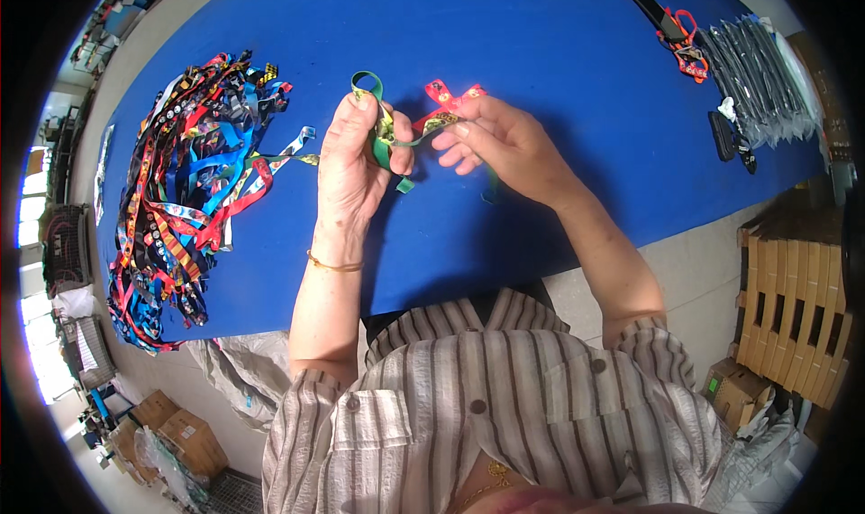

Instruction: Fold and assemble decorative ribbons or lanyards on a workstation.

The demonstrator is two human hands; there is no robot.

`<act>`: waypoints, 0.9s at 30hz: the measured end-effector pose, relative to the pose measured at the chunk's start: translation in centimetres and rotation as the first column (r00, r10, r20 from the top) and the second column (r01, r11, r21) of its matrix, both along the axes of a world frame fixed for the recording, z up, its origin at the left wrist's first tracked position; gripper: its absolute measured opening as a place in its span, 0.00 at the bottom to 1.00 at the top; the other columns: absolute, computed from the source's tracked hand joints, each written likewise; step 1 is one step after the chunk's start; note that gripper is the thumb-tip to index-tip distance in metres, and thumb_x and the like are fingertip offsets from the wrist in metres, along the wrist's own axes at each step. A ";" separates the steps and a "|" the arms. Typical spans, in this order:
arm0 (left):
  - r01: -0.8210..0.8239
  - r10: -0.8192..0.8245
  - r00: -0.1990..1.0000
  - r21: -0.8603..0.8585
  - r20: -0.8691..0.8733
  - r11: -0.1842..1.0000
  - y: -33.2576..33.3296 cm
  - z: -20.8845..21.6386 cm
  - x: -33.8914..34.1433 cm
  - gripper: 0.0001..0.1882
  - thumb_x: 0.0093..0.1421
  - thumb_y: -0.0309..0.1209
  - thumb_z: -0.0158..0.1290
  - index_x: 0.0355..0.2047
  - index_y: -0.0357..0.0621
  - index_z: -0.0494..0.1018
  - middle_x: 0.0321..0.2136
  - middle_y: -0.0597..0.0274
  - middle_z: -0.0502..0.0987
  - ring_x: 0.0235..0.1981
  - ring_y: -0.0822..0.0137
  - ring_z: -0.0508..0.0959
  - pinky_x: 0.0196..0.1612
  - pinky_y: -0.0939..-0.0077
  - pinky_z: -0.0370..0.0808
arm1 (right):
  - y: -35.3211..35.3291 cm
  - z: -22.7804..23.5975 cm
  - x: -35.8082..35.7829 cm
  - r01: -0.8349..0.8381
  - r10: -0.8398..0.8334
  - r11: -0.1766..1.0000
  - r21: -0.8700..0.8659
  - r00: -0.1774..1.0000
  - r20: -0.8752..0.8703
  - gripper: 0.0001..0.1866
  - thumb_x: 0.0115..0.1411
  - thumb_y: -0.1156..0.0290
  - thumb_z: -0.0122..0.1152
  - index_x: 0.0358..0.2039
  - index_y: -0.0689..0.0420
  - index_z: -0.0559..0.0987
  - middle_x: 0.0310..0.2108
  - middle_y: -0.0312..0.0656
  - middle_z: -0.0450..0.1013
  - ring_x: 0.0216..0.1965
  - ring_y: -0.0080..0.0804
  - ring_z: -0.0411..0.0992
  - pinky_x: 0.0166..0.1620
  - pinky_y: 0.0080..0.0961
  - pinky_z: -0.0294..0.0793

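Note:
My left hand (345, 158) is closed, with thumb and fingers pinching a green printed lanyard strap (382, 152). A loop of it curls up above the thumb. My right hand (515, 145) is closed too, its thumb and forefinger holding a stretch of patterned strap that runs across from the left hand. A red printed strap (439, 94) sticks up beside the right fingertips. Left of my hands lies a large heap of lanyards (149, 190) in many colours, some ends trailing toward my left wrist. How the straps join between my fingers is hidden.
Both hands are above a blue table (378, 18). At its far right lie a stack of plastic-wrapped dark items (757, 77), a dark phone-like object (651, 14) with an orange strap, and a small black object (721, 136). Cardboard boxes (185, 437) stand on the floor.

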State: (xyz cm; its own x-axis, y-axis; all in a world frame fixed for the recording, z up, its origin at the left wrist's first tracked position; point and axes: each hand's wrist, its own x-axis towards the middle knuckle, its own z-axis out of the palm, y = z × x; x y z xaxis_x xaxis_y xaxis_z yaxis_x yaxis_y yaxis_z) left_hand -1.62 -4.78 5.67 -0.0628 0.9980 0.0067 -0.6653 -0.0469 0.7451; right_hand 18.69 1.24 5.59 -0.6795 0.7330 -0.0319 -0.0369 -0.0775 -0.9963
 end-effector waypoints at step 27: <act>0.100 -0.130 0.915 -0.098 -0.381 0.990 0.1 -0.2 1.5 0.09 0.69 0.35 0.51 0.35 0.42 0.74 0.18 0.73 0.69 0.17 0.84 0.61 0.19 0.87 0.55 | -0.1 -0.3 -1.2 0.116 -0.120 0.992 0.040 0.986 0.112 0.15 0.68 0.66 0.49 0.32 0.64 0.77 0.25 0.43 0.79 0.27 0.24 0.79 0.31 0.21 0.78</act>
